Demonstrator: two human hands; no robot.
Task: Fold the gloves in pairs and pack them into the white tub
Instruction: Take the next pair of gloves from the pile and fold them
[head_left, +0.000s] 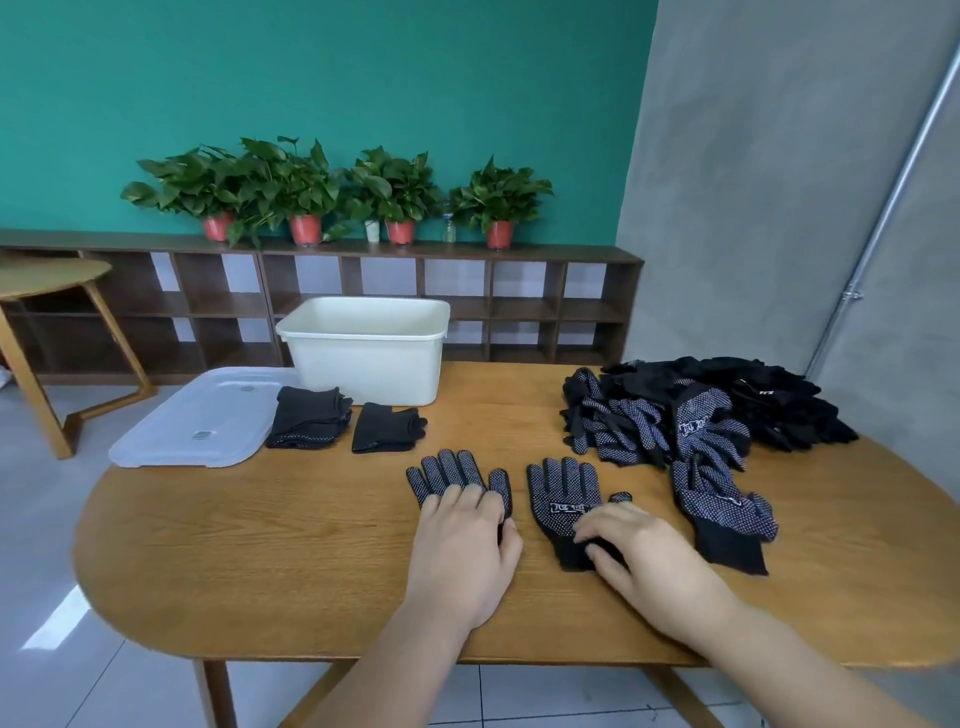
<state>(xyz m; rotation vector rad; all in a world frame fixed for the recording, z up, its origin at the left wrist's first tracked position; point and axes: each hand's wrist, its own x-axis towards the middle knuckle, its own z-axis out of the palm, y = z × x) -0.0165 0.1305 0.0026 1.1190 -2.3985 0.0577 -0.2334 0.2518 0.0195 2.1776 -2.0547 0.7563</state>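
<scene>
You are pressing your left hand (462, 551), fingers straight and together, flat on a black knitted glove with white grip dots (447, 470). Your right hand (639, 556), fingers relaxed, is resting on the cuff of a matching dotted glove (563, 493) just beside it on the wooden surface (260, 545). The rectangular white plastic tub (363, 348) is standing well beyond your left hand, and the loose black glove heap (701, 410) is lying beyond your right hand.
</scene>
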